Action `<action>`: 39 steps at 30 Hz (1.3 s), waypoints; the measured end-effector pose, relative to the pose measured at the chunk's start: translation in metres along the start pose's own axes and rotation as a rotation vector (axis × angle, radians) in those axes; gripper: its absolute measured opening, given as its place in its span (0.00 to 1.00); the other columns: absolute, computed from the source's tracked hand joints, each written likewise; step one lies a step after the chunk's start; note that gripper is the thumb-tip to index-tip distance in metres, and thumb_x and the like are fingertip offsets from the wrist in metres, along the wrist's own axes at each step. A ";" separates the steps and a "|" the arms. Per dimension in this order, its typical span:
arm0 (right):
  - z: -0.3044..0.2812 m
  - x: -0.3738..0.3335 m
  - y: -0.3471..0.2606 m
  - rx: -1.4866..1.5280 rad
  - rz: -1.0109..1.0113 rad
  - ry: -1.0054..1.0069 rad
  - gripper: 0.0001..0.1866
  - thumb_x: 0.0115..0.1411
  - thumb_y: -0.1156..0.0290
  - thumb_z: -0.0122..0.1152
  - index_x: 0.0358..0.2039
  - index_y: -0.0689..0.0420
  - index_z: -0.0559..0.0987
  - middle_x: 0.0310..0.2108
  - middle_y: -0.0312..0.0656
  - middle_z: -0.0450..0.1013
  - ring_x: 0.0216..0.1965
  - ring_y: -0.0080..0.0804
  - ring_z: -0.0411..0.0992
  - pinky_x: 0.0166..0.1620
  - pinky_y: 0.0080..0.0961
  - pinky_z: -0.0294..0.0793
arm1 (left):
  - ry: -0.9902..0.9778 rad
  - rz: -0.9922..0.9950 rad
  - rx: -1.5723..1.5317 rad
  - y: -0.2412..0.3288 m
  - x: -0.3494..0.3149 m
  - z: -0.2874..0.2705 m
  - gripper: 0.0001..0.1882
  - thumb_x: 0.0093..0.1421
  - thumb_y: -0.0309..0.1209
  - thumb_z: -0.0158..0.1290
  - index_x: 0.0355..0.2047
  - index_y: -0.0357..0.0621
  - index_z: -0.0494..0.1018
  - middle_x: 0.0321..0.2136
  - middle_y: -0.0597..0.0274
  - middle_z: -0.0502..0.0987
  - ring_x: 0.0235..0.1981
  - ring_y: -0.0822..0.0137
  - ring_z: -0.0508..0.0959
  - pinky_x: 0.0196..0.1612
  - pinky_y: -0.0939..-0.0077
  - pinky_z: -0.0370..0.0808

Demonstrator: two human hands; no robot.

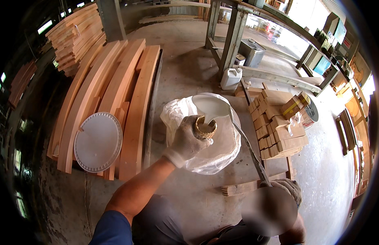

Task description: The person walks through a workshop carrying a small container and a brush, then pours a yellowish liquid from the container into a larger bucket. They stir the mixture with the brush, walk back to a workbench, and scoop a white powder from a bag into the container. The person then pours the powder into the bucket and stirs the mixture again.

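Note:
My left hand (185,139), in a pale work glove, is closed round a small cup (206,130) with a rough, brown crusted rim. My right hand (290,188), in a dirty grey glove, grips the end of a ladle's long dark handle (250,149). The ladle (212,107) is tilted at the cup, and whitish liquid runs from its lip into it. Below both is a round container lined with a white plastic bag (228,157), with pale contents inside. A blurred round patch covers part of my right forearm.
To the left, long wooden beams (140,106) lie side by side with a white round lid (98,142) on them. Stacked wood blocks (279,122) and a bucket (310,114) stand at right. A white jug (231,79) is beside a workbench leg (232,38). Boards (246,185) lie near my right hand.

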State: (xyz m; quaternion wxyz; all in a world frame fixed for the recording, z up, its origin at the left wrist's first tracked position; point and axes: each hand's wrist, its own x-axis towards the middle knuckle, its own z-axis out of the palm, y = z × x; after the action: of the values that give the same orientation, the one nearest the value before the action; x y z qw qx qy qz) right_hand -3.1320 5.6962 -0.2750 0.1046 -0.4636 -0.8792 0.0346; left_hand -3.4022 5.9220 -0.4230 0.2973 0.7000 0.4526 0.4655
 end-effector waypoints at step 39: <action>-0.002 0.038 0.009 -0.115 -0.311 0.463 0.27 0.54 0.81 0.68 0.56 0.67 0.77 0.31 0.44 0.78 0.23 0.32 0.77 0.22 0.31 0.79 | 0.051 0.051 0.045 -0.002 -0.001 0.001 0.35 0.44 0.34 0.76 0.50 0.34 0.75 0.46 0.48 0.80 0.49 0.52 0.82 0.56 0.59 0.79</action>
State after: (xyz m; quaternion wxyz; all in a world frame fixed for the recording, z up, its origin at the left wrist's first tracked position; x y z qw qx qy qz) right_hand -3.1453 5.7320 -0.2690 0.2801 -0.3238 -0.8930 -0.1386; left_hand -3.4022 5.9221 -0.4251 0.2580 0.7058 0.4521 0.4805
